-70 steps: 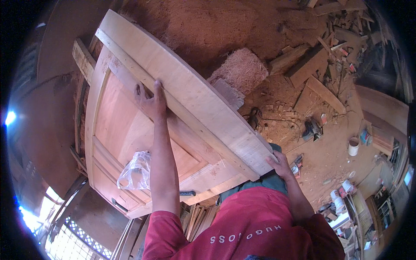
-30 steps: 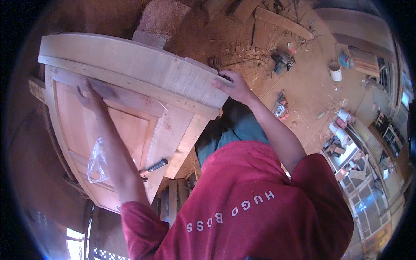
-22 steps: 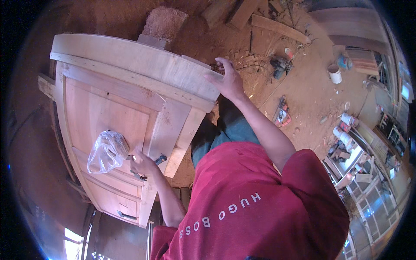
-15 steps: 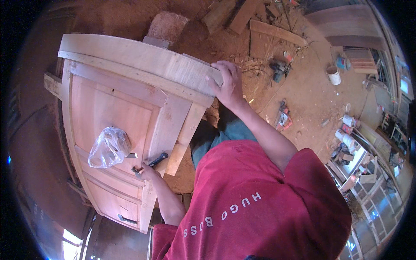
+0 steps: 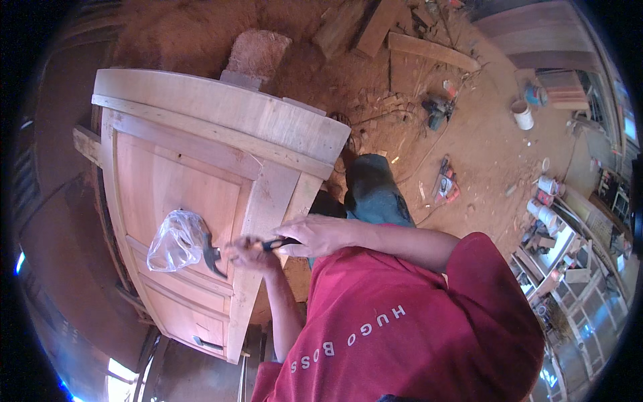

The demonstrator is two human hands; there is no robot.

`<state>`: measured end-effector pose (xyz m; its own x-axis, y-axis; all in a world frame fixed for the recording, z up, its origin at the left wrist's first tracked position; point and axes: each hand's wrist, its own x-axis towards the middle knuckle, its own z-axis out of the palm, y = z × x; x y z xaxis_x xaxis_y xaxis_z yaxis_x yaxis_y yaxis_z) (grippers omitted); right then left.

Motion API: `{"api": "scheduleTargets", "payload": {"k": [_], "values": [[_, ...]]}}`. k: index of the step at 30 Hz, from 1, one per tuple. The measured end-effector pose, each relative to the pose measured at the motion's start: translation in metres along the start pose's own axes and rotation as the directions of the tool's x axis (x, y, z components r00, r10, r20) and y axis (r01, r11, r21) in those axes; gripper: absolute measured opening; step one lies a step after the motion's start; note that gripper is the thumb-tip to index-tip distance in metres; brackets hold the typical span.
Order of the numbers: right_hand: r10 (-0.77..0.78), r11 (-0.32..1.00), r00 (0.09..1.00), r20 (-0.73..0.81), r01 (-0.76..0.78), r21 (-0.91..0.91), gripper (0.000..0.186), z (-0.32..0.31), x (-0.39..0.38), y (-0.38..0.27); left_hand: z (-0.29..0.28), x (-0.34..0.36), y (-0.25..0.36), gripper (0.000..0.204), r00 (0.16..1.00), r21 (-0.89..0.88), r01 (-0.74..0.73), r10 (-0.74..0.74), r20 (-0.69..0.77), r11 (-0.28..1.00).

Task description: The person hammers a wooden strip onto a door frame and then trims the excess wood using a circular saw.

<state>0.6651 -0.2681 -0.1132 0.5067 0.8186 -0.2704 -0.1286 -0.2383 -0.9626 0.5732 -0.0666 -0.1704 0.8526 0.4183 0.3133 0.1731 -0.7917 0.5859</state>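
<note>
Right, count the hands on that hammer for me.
2: the left hand grips the hammer close behind its head, and the right hand is at the far end of the handle. Neither is hidden, though some fingers are blurred.

The person is wearing a loose, deep-red, short-sleeved fabric shirt [image 5: 429, 331], with pale block letters [image 5: 327, 348] running across it. Dark blue-green cloth trousers [image 5: 377, 194] are covering the legs; the bare left hand [image 5: 250, 254] and bare right hand [image 5: 315, 234] are showing beyond the sleeves [image 5: 472, 268].
</note>
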Motion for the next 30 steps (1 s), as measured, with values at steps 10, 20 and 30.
{"api": "scheduleTargets", "payload": {"k": [10, 20, 30], "values": [[0.213, 0.961, 0.536, -0.817, -0.267, 0.076, 0.034, -0.102, -0.029, 0.034, 0.192, 0.199, 0.068, 0.029, 0.863, -0.427, -0.178, 0.349, 0.366, 0.886], [0.419, 0.893, 0.466, -0.779, -0.364, 0.263, 0.026, -0.149, -0.077, 0.080, 0.251, 0.298, 0.018, 0.032, 0.511, -0.058, -0.751, 0.635, 0.580, 0.657], [0.673, 0.738, 0.499, -0.546, -0.397, 0.546, 0.023, -0.158, -0.086, 0.076, 0.266, 0.294, 0.006, 0.029, 0.553, -0.056, -0.759, 0.689, 0.468, 0.648]]}}
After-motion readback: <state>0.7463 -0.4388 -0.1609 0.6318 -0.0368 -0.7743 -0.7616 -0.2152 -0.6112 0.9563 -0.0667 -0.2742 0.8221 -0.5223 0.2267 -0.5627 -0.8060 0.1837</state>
